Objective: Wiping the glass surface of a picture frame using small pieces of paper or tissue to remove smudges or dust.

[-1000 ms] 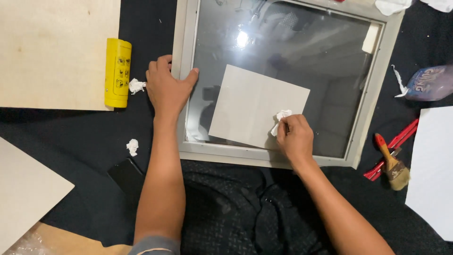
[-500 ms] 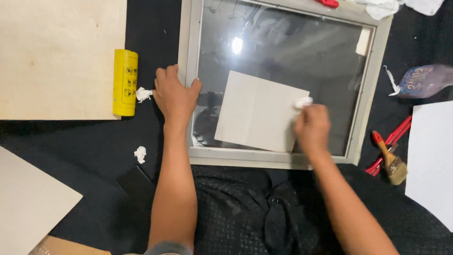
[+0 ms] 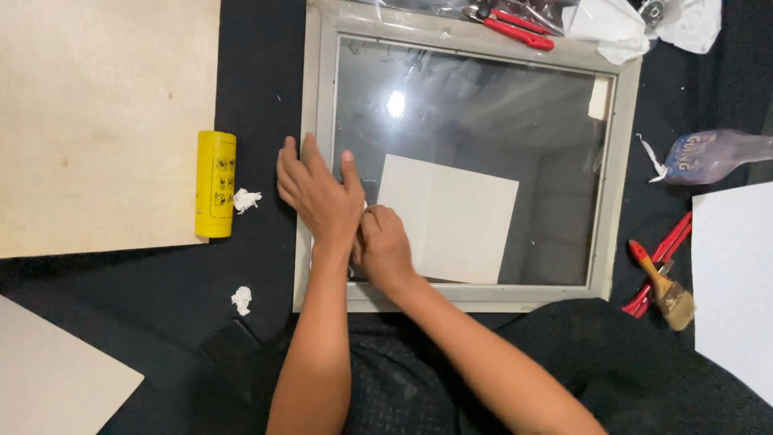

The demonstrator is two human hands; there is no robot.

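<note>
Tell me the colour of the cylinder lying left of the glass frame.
Yellow: the cylinder shows it plainly in the head view.

A black cloth (image 3: 258, 97) covered the work surface and ran under everything in view. At the upper left lay a pale plywood board (image 3: 97, 121), its grain faint; a second light board (image 3: 48, 379) cut across the lower left corner. A white sheet (image 3: 737, 282) reached in from the right edge. A yellow cylinder (image 3: 216, 184) rested just beside the plywood's right edge, with two crumpled white scraps (image 3: 245, 200) on the cloth near it. Red-handled pliers (image 3: 515, 26) and crinkled clear plastic (image 3: 636, 20) sat along the top. At the right were a bluish plastic bottle (image 3: 713, 155) on its side and a paintbrush (image 3: 664, 286). Light was even, from overhead.
</note>
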